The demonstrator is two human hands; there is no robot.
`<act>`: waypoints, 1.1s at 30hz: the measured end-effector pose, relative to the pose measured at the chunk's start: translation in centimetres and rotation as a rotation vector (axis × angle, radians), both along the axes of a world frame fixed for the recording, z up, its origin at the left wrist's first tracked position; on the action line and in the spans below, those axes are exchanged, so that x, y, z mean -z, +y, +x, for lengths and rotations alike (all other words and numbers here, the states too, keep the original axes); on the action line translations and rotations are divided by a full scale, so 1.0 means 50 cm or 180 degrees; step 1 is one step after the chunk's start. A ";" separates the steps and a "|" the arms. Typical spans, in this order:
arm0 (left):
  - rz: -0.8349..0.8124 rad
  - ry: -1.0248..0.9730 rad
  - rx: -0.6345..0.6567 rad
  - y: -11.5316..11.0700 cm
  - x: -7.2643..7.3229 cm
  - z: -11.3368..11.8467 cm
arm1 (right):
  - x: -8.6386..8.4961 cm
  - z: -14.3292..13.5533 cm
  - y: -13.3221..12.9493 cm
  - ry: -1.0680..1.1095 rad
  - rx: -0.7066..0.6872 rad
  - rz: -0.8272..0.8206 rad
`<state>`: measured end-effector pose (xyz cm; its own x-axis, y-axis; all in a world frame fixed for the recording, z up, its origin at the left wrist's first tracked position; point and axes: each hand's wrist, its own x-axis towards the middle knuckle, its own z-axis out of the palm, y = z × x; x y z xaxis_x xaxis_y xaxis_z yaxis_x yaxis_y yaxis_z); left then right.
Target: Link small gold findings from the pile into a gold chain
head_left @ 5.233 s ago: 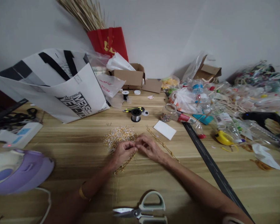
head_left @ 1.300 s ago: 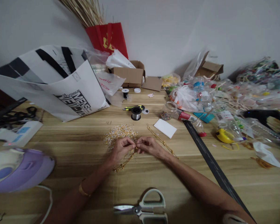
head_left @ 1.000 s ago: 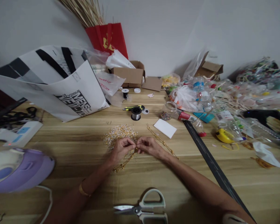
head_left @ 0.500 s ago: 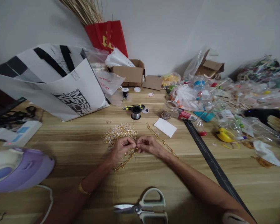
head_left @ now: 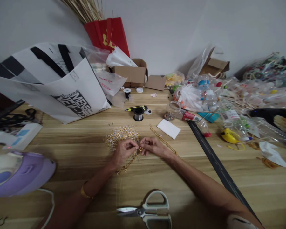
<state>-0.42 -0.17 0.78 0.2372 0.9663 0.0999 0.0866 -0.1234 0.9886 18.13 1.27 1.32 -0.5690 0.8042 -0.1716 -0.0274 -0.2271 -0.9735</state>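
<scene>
My left hand [head_left: 124, 152] and my right hand [head_left: 153, 147] meet fingertip to fingertip over the table, both closed in a pinch. Between them is the end of a gold beaded strand [head_left: 126, 167], which trails down to the left onto the wood. A small gold ring shape shows at my right fingertips. Just behind my left hand lies a heap of gold and clear beads [head_left: 120, 135]. A second gold beaded strand [head_left: 165, 142] stretches past my right hand. Scissors [head_left: 145, 211] with pale handles lie spread near the front edge.
Behind the hands stand a wire spool [head_left: 138, 115], a yellow utility knife [head_left: 133, 108] and a white card [head_left: 168, 128]. A bead jar [head_left: 170, 113] lies to the right, before piled plastic bottles. A purple iron [head_left: 26, 173] and a large white bag [head_left: 78, 92] stand left.
My right hand has shifted slightly up, and a gold ring shape shows more plainly at the fingertips. Both hands keep their pinch on the strand. The view has tilted a little.
</scene>
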 end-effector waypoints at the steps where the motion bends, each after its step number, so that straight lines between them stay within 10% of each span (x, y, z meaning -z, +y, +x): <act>1: 0.0106 0.0079 -0.0014 -0.001 0.000 0.000 | -0.001 0.000 0.000 0.0003 0.0008 -0.0003; 15: 0.1870 0.0975 -0.0145 -0.014 -0.019 0.008 | 0.008 0.000 0.002 -0.0053 -0.0019 -0.0139; 33: 0.1607 0.0899 -0.0190 -0.017 -0.028 0.014 | 0.009 -0.003 0.001 0.0060 0.0046 -0.0178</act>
